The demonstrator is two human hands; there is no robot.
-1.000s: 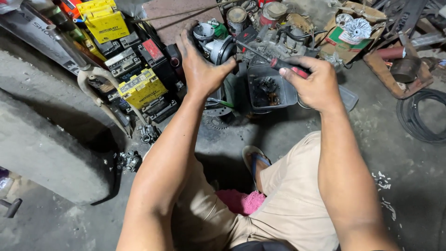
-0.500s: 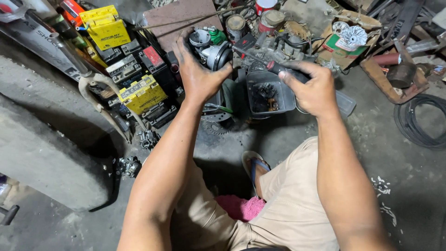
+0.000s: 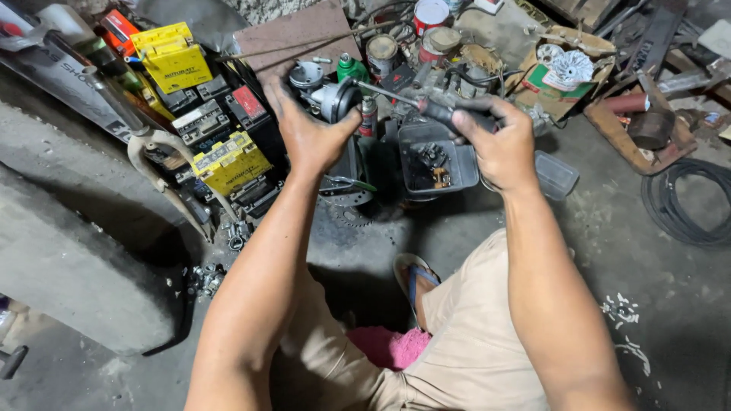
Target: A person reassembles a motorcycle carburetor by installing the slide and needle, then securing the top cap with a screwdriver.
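Carburetor-like metal part [image 3: 329,97] is gripped by left hand [image 3: 308,137]; screwdriver [image 3: 426,106] (clenched in right hand [image 3: 499,144]) could slip off.

Over the last second I've drawn my right hand [image 3: 499,144] in toward my left hand [image 3: 308,133], so the gap between them is narrower. The screwdriver [image 3: 426,106] now lies flatter, its tip right at the metal part [image 3: 331,95]. My view has tipped down slightly.
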